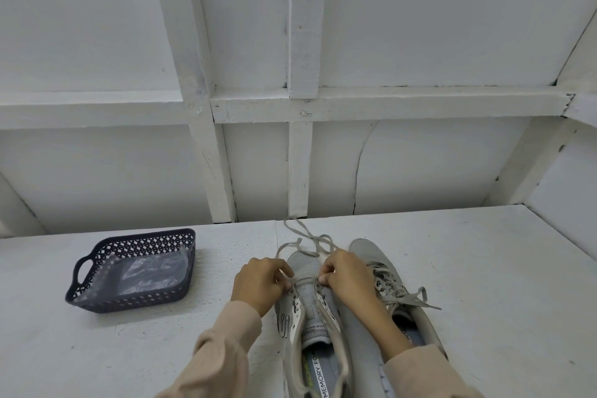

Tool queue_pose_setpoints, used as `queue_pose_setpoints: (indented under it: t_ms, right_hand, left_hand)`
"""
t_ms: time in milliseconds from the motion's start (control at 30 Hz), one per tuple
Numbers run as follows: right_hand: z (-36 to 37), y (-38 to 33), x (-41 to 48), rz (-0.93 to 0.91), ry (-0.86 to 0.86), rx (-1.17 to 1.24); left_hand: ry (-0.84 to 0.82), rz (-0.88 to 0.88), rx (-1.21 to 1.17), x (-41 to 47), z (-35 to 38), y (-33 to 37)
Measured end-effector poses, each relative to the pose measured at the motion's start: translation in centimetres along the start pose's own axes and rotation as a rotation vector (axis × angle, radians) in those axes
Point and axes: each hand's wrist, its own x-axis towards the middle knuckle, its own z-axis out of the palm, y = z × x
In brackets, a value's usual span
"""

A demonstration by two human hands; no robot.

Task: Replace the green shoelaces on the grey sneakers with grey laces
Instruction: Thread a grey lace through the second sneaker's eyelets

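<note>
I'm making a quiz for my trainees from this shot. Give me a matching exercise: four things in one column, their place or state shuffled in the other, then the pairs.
1. basket
2. plastic bag
3. left sneaker
4. right sneaker

A. already laced, lace ends trailing right
B. lies in the basket
C. stands left of both sneakers, apart from them
D. left hand and right hand pinch its grey lace

Pairs: 1-C, 2-B, 3-D, 4-A
</note>
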Motion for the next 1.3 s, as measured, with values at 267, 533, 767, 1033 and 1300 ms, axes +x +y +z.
queue_pose_setpoints:
  t_ms: [267,533,767,1033,1300]
  right_hand:
    - [0.2,-1.1,-0.2,-0.044,0.029,-0.168]
    - [-0.5,-1.0,0.6,-0.096,-0.115,-0.037]
    - [-0.5,-1.1,0.6,-0.179,-0.120,-0.094]
    - [0.3,-3.0,0.5,-0.228,-0.070,-0.375]
    - [1.0,-3.2,0.8,-0.305,-0.011,-0.439]
  left_hand:
    - [-0.073,-0.059,0.129,0.7,0.3,1.5]
    - [-0.224,-0.034,0.076,1.6,-1.1,1.8]
    - [-0.274,0.019,0.139,1.1,-1.2,2.0]
    - [-0.182,-0.018,0.455,2.1,0.6,4.3]
    - [-0.200,0.004,0.516,2.3,0.9,4.3]
